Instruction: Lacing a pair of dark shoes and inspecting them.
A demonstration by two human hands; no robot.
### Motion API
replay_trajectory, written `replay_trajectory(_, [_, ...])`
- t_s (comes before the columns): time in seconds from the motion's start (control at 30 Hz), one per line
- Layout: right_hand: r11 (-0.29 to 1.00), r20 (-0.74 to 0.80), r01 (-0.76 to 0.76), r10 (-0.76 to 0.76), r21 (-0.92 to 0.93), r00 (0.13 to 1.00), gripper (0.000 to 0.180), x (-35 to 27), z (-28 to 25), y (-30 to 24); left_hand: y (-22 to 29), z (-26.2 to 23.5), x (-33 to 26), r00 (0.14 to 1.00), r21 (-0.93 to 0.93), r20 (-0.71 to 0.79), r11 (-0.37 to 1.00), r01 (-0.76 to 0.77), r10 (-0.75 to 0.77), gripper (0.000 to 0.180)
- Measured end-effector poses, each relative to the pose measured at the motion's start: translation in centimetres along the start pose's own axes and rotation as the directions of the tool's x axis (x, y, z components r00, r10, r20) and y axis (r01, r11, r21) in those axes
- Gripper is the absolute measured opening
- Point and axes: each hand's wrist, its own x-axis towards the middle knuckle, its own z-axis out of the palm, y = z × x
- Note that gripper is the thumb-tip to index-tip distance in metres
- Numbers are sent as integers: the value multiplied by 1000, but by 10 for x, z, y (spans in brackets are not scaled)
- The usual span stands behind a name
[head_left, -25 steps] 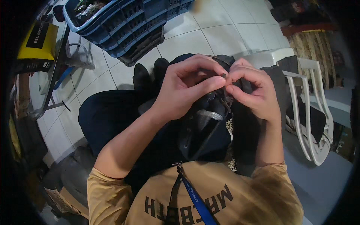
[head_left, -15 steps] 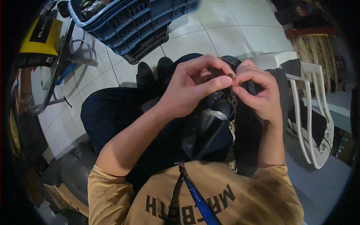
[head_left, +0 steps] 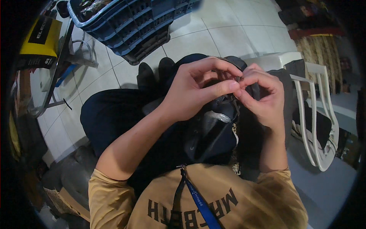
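Observation:
A black lace-up boot (head_left: pixel 195 139) with metal eyelets rests on my lap, its opening toward my body. Something shiny and silvery (head_left: pixel 218 116) shows at the opening. Over the boot's far part, my left hand (head_left: pixel 190 87) pinches a thin dark shoelace (head_left: pixel 237 108) between thumb and forefinger. Fingertips of my right hand (head_left: pixel 265 93) meet those of the left and pinch the same lace. My fingers cover most of the lace and the upper eyelets.
Ahead stands a blue plastic crate (head_left: pixel 126 26) on a black one. At right is a white plastic chair (head_left: pixel 314 114). A yellow and black package (head_left: pixel 42 38) sits on a stand at far left. A lanyard (head_left: pixel 202 206) hangs down my shirt.
My fingertips have drawn closer together and shifted slightly, the right thumb now nearer the left one. Both hands keep their pinch, and the boot stays on my lap.

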Motion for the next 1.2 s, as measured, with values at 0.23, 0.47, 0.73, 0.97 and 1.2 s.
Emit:
replay_trajectory(0.23, [989,98,-96,84,116,992,11,-4,-11,0,0,-6,4,998,-60,56,998,20,-17,16])
replay_trajectory(0.47, [994,115,75,-66,-75,991,9,9,-9,-5,-6,-9,6,999,-45,25,998,-40,41,15])
replay_trajectory(0.73, [999,183,48,-46,-4,982,9,2,-14,0,-3,-4,5,1000,-49,14,999,-4,5,17])
replay_trajectory(0.97, [999,36,-33,33,22,999,12,-4,-1,-1,-1,2,4,999,2,-39,1000,25,-25,19])
replay_trajectory(1.2, [999,31,-26,27,-45,999,11,-8,-2,-4,0,0,2,1000,148,-21,989,-16,20,13])
